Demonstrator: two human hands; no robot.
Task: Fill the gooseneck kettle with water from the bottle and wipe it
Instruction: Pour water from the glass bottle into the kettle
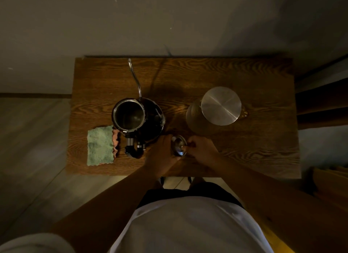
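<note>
A dark gooseneck kettle (pixel 131 117) stands open on the wooden table (pixel 244 154), its thin spout (pixel 134 77) pointing away and its handle (pixel 134 149) toward me. The kettle's small shiny lid (pixel 178 146) sits near the table's front edge. My left hand (pixel 162 149) cups the lid from the left. My right hand (pixel 201 148) touches it from the right with its fingertips. A clear bottle with a round metal cap (pixel 221 105) stands upright to the right of the kettle. A green cloth (pixel 100 146) with a pink underside lies left of the kettle's handle.
The table is small, with a pale wall behind it and grey floor to the left. Dark wooden furniture (pixel 323 102) stands close on the right. My white shirt fills the bottom of the view.
</note>
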